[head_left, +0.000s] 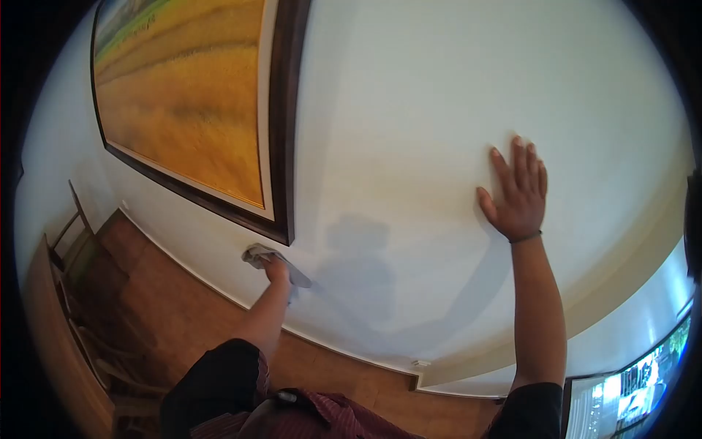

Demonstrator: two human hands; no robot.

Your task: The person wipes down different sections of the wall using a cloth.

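Note:
My left hand [275,268] is closed on a greyish cloth [256,254], just under the lower right corner of a framed painting [183,110]. Part of the cloth hangs by the wrist, close to or against the white wall [409,168]. Higher up and to the right, my right hand [519,197] lies flat on the wall with fingers spread, holding nothing. A thin dark band circles its wrist.
A wooden table [62,344] and chairs [80,219] stand at the left on the brown floor [168,293]. Low on the wall is a white outlet [420,363]. A bright window [636,388] is at lower right.

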